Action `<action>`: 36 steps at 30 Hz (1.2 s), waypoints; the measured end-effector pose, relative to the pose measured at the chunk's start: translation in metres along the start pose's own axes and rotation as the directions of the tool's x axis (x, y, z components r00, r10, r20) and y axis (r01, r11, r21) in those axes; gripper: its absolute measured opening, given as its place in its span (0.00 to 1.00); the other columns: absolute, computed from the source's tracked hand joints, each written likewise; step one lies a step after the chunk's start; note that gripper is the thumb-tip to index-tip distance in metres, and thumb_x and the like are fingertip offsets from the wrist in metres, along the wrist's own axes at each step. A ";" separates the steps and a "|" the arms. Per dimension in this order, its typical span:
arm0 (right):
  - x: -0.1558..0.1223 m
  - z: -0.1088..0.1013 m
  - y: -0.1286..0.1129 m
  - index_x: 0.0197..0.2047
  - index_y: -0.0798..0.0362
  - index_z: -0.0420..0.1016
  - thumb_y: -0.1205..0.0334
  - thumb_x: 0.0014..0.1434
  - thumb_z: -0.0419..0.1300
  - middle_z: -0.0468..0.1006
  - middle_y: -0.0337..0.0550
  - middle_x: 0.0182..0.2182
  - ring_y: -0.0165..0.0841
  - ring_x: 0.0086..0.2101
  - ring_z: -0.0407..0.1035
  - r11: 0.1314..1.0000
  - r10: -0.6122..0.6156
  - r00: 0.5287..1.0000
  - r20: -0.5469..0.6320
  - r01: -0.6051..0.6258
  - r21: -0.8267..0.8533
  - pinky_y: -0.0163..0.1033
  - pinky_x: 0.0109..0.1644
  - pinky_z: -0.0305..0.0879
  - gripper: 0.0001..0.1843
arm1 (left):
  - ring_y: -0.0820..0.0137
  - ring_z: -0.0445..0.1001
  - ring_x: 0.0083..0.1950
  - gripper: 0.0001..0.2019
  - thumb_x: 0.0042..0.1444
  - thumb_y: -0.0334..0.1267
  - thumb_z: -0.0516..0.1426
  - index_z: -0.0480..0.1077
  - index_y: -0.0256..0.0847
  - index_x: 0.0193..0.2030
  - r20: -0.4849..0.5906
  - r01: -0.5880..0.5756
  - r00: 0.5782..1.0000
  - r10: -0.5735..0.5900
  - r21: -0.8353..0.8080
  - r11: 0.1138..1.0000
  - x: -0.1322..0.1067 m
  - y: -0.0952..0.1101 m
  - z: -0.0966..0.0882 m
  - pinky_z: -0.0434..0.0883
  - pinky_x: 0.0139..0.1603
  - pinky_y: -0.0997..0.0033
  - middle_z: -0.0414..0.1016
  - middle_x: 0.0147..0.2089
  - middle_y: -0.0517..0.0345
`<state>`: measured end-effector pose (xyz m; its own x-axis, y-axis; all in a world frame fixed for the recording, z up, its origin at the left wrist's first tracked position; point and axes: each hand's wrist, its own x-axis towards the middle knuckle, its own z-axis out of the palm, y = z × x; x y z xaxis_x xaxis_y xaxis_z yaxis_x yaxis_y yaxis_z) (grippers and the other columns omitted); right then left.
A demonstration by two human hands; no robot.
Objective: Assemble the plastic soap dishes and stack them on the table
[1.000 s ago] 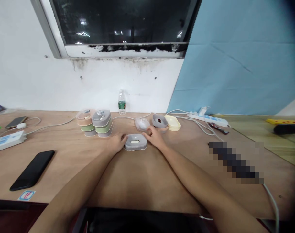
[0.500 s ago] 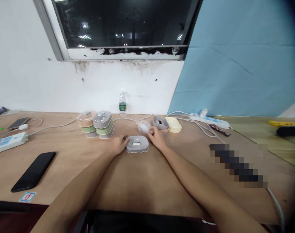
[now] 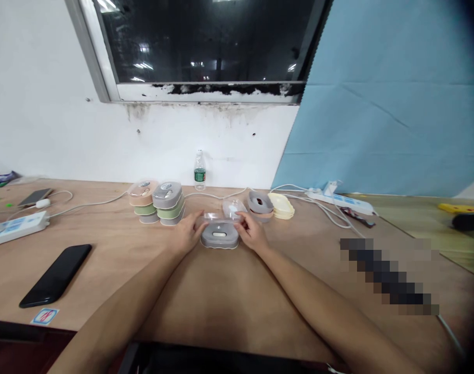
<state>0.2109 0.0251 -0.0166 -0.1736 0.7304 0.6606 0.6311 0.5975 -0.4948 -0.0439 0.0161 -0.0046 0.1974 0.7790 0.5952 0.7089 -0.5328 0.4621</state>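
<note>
Between my left hand (image 3: pixel 188 231) and my right hand (image 3: pixel 253 231) is a clear plastic lid (image 3: pixel 215 216), gripped at both ends. It is tilted just above the far side of a grey oval soap box (image 3: pixel 220 240), which lies on the table with a pale oval piece in its middle. Behind the lid rests another clear lid (image 3: pixel 234 206). Right of that are a grey tray on a pinkish one (image 3: pixel 260 201) and a stack of cream trays (image 3: pixel 281 205). To the left stand two stacks of lidded boxes, one peach-topped (image 3: pixel 143 193), one grey-topped (image 3: pixel 167 195).
A water bottle (image 3: pixel 199 171) stands by the wall. A black phone (image 3: pixel 56 275) lies at the left front. Power strips (image 3: pixel 16 228) and white cables (image 3: pixel 104 200) run along the table. A pixelated dark object (image 3: pixel 385 275) lies at the right.
My right hand has brought a clear lid from the pile to above the grey box. My left hand has left the box's side and taken the lid's other end.
</note>
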 end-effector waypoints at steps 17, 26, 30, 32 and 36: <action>0.008 -0.002 0.010 0.18 0.53 0.56 0.42 0.64 0.44 0.59 0.36 0.16 0.28 0.22 0.56 0.995 0.037 0.968 0.249 -0.013 -0.101 0.36 0.28 0.46 0.29 | 0.66 0.76 0.40 0.20 0.65 0.52 0.47 0.74 0.45 0.49 0.144 0.291 0.942 -0.303 0.097 0.952 0.007 0.012 0.004 0.65 0.37 0.72 0.79 0.37 0.55; 0.014 0.003 0.017 0.17 0.53 0.57 0.42 0.62 0.46 0.59 0.35 0.16 0.27 0.21 0.55 0.984 0.173 0.905 0.389 -0.139 -0.114 0.35 0.27 0.44 0.29 | 0.64 0.76 0.41 0.26 0.65 0.56 0.43 0.75 0.43 0.46 0.261 0.285 0.920 -0.291 0.063 0.956 0.007 -0.002 0.012 0.65 0.38 0.70 0.79 0.39 0.53; 0.014 0.001 0.017 0.17 0.53 0.59 0.43 0.62 0.47 0.60 0.35 0.16 0.27 0.22 0.56 0.983 0.183 0.899 0.397 -0.154 -0.104 0.35 0.27 0.44 0.28 | 0.63 0.76 0.42 0.27 0.64 0.58 0.42 0.75 0.44 0.48 0.296 0.238 0.924 -0.243 0.052 0.970 0.006 -0.005 0.011 0.66 0.40 0.70 0.80 0.40 0.53; 0.014 0.001 0.017 0.17 0.53 0.59 0.43 0.62 0.47 0.60 0.35 0.16 0.27 0.22 0.55 0.984 0.177 0.899 0.402 -0.146 -0.106 0.35 0.27 0.44 0.29 | 0.63 0.76 0.43 0.26 0.64 0.57 0.43 0.75 0.44 0.50 0.310 0.221 0.924 -0.223 0.041 0.974 0.006 -0.006 0.010 0.67 0.41 0.69 0.80 0.41 0.53; 0.014 0.002 0.020 0.17 0.53 0.59 0.40 0.62 0.47 0.60 0.35 0.16 0.27 0.21 0.55 0.985 0.169 0.893 0.417 -0.145 -0.089 0.35 0.26 0.43 0.30 | 0.63 0.76 0.43 0.24 0.64 0.55 0.45 0.73 0.43 0.52 0.308 0.198 0.930 -0.198 0.032 0.980 0.005 -0.009 0.010 0.69 0.44 0.68 0.79 0.42 0.53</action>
<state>0.2196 0.0479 -0.0185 -0.3632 0.8914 0.2712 0.7143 0.4533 -0.5332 -0.0424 0.0281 -0.0117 0.2515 0.9324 0.2596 0.7551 -0.3568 0.5500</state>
